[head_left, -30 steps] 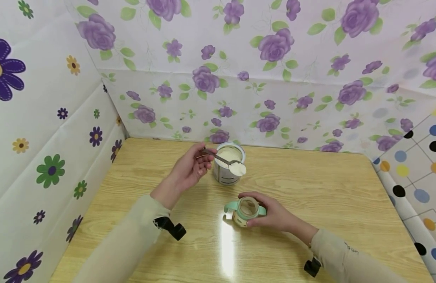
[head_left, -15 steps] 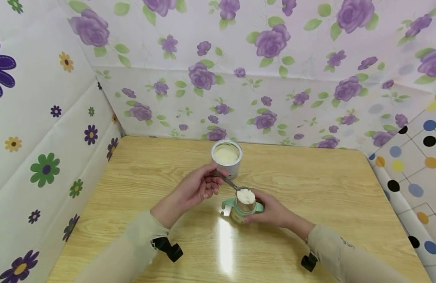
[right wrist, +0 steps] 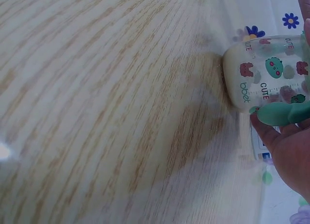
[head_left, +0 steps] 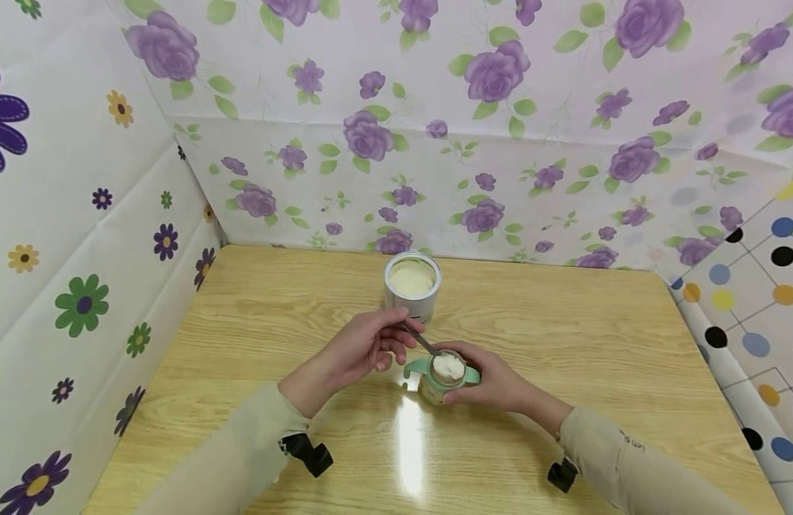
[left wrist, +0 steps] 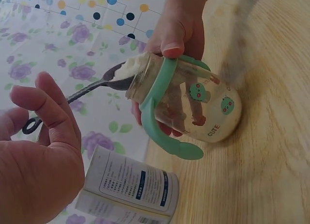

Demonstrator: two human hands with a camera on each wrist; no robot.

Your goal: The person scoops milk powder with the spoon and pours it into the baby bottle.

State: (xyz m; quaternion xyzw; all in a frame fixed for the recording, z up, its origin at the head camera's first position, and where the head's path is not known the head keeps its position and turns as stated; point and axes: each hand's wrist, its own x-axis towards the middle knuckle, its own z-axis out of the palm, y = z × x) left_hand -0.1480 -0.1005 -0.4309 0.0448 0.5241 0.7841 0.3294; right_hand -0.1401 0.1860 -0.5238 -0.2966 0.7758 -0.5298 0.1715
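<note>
My left hand (head_left: 364, 350) pinches the handle of a dark spoon (left wrist: 92, 88). A heap of white powder (left wrist: 131, 68) fills the spoon's bowl, which lies at the mouth of a clear baby bottle (left wrist: 208, 100). Green handles (left wrist: 164, 136) flank the bottle's neck, and cartoon prints with "CUTE" lettering show on its side. Around the bottle, at its right side, my right hand (head_left: 489, 379) holds it upright on the table. Just behind the left hand stands an open tin (head_left: 414, 290) of pale powder, its printed label facing the left wrist camera.
The wooden table (head_left: 563, 336) runs back to a wall covering (head_left: 293, 186) with purple roses. Flowered sheeting (head_left: 81, 214) closes the left side, and a dotted sheet (head_left: 750, 307) the right. Light glares off the tabletop in front of the bottle.
The left hand has brought the loaded spoon from over the tin forward and down to the bottle's mouth. The right hand keeps its hold on the bottle in nearly the same place.
</note>
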